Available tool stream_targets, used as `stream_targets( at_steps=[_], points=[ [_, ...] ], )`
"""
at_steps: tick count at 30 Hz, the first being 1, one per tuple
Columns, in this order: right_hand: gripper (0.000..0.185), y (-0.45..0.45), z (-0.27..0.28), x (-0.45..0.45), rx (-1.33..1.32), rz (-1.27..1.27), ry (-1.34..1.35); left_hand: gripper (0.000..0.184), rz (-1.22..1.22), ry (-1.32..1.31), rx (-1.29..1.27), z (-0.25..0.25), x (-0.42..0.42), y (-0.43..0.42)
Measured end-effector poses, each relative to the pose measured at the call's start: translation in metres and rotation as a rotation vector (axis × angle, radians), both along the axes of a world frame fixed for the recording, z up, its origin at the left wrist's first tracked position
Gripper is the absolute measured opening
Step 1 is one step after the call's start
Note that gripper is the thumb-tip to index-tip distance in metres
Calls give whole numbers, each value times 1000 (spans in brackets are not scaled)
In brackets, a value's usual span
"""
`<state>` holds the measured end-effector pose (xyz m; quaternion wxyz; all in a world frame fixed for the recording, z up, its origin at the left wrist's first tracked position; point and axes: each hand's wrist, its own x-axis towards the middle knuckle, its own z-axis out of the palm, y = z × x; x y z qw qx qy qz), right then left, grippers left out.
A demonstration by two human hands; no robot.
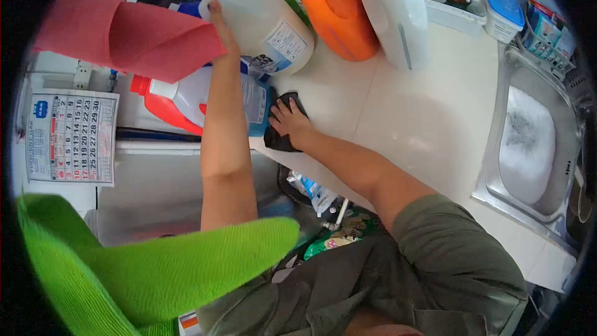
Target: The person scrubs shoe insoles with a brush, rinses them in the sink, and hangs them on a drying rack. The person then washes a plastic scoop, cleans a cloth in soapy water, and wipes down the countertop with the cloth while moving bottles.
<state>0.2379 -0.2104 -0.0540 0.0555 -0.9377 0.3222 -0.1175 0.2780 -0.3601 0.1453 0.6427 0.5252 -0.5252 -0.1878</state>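
Note:
My left hand (225, 32) is closed against the near side of a tilted translucent jug (252, 15) with a white label; a hanging pink cloth (130, 34) hides part of the hand. Spread on a dark folded cloth (283, 141), my right hand (291, 118) presses it flat to the white counter (398, 112) near its edge. Beside that cloth lies a bottle of blue liquid (256, 109), partly behind my left forearm. A bottle with a red cap and red handle (165, 109) is also partly covered by that forearm.
An orange jug (333, 9) and a white jug (395, 12) stand at the back. At right is a steel sink (497, 168) with suds inside. A blue-lidded tub (504, 12) stands behind it. A green cloth (168, 267) hangs in the foreground; a calendar (71, 137) hangs left.

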Motion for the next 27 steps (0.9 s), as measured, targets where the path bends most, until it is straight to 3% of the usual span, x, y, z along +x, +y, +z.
stream_targets(
  at_steps=[2,4,8,10,11,13,16,18,22,24,25,27],
  points=[
    [53,-33,2,-4,125,-26,-41,56,-156,65,-89,13,-26,26],
    [54,-66,13,-17,120,-98,42,58,-84,62,-17,26,-34,31],
    [52,-137,-22,-25,69,-105,-150,60,-84,-18,-64,30,-32,24],
    [52,-136,-4,-40,87,-509,177,59,-93,-69,-103,24,-22,19],
    [52,-135,-8,-42,88,-507,184,59,-89,-74,-106,21,-19,17],
    [52,-132,-16,-50,214,-669,-49,59,-95,-69,-114,17,-20,13],
    [54,-79,5,-59,40,-692,87,60,-113,-41,-120,19,-23,13],
    [57,-54,10,-66,97,-690,-7,58,200,-146,13,16,-32,20],
    [65,-8,21,-112,68,-629,-75,53,287,-245,63,0,-29,12],
    [65,15,28,-145,112,-612,-102,51,505,-476,27,-17,-21,6],
    [63,24,23,-168,96,-637,-106,51,505,-476,37,-30,-17,0],
    [59,45,16,-214,1,-683,-143,49,344,-189,-61,-47,0,-12]
  ],
)
